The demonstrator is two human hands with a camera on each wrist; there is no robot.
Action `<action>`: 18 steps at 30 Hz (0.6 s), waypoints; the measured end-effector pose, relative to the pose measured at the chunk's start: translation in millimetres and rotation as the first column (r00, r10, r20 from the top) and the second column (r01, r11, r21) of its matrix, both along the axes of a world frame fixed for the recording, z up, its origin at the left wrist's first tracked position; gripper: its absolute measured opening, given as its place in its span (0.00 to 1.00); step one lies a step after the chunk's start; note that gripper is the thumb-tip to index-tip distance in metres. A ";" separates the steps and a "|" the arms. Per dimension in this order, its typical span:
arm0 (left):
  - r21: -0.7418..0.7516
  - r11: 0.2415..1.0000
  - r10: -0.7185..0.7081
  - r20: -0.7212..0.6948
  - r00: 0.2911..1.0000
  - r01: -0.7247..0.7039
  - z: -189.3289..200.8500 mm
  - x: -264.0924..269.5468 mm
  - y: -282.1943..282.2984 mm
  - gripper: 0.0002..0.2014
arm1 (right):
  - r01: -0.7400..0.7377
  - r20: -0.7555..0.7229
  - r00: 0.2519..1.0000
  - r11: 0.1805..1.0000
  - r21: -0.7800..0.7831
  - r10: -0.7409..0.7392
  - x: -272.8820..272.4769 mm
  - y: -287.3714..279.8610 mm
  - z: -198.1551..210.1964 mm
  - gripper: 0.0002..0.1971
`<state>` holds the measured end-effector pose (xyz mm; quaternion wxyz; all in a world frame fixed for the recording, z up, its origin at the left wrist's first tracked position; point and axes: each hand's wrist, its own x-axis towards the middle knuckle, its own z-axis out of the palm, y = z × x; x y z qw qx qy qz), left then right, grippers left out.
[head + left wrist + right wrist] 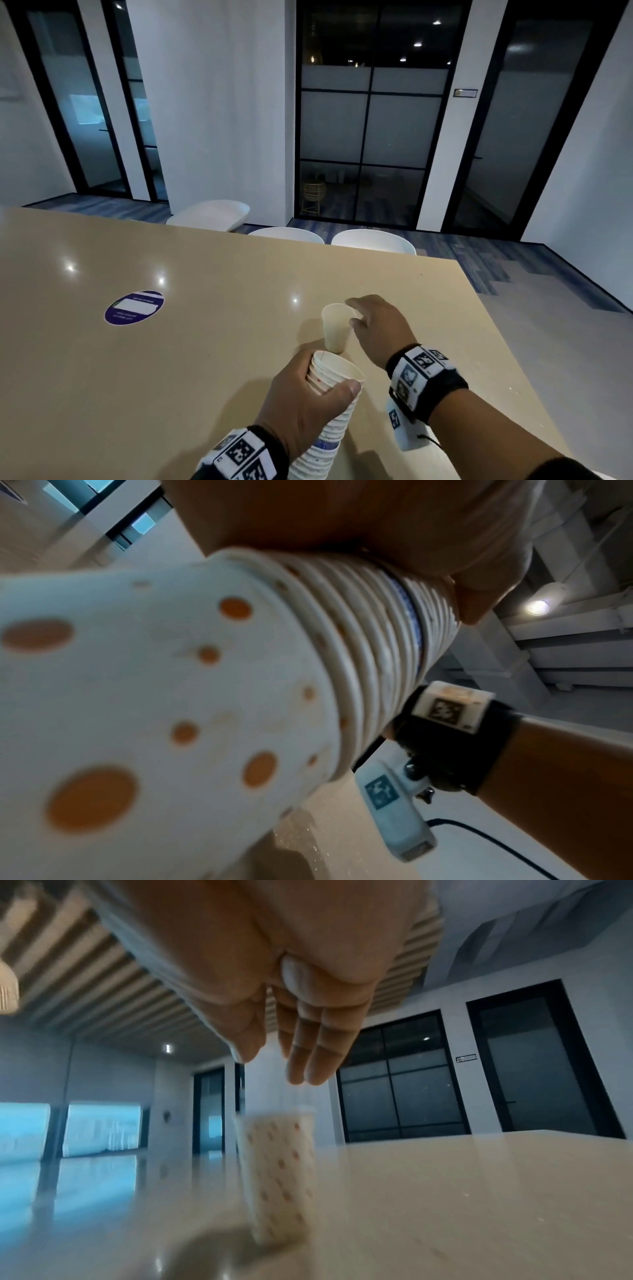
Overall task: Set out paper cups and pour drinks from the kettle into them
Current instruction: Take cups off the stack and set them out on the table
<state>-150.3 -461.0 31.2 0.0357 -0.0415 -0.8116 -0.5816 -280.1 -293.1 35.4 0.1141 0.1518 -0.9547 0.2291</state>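
A single white paper cup (337, 329) with orange dots stands upright on the beige table (171, 359). My right hand (371, 320) hovers just right of and above its rim, fingers straight and loose, holding nothing; in the right wrist view the fingertips (308, 1074) hang above the cup (279, 1175). My left hand (308, 401) grips a tilted stack of nested paper cups (329, 421) near the table's front edge. The stack (205, 683) fills the left wrist view. No kettle is in view.
A round purple sticker (134, 307) lies on the table to the left. White chair backs (373, 241) stand along the far edge. The table's right edge (496, 342) drops to carpeted floor. Glass doors line the far wall.
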 end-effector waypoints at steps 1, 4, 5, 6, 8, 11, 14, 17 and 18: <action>-0.002 1.000 0.000 0.005 1.000 0.000 -0.2 -0.4 0.1 0.29 | -0.018 -0.020 1.000 0.991 -0.133 0.015 12.4 3.5 10.5 0.12; -0.003 1.000 0.019 0.017 1.000 -0.019 -1.3 -4.5 3.2 0.24 | -0.149 0.238 0.924 0.853 -0.500 0.301 56.4 14.5 43.0 0.07; -0.002 1.000 0.016 0.021 1.000 -0.016 -2.0 -5.7 6.0 0.21 | -0.198 0.313 0.866 0.842 -0.502 0.390 69.0 17.4 49.7 0.08; -0.003 1.000 0.012 0.020 1.000 -0.012 -2.9 -7.2 9.0 0.20 | -0.251 0.355 0.829 0.855 -0.454 0.432 77.0 19.7 53.3 0.07; -0.029 1.000 0.007 0.013 1.000 -0.007 -4.0 -8.9 15.7 0.20 | -0.307 0.369 0.821 0.882 -0.358 0.436 84.9 21.4 54.2 0.05; -0.065 0.998 0.005 0.001 1.000 -0.004 -3.7 -10.1 25.8 0.21 | -0.297 0.322 0.851 0.885 -0.359 0.416 85.4 26.1 49.8 0.06; -0.083 0.997 -0.005 -0.022 1.000 0.003 -2.4 -11.4 30.0 0.19 | -0.286 0.258 0.883 0.886 -0.366 0.392 85.1 30.9 50.2 0.07; -0.106 0.994 -0.014 -0.031 0.999 0.011 -3.1 -12.3 28.4 0.18 | -0.174 0.119 0.960 0.877 -0.448 0.252 73.7 40.4 58.2 0.10; -0.103 0.995 -0.004 -0.028 1.000 0.001 -3.3 -12.5 26.4 0.19 | -0.121 0.076 0.982 0.884 -0.452 0.173 66.0 45.1 61.1 0.11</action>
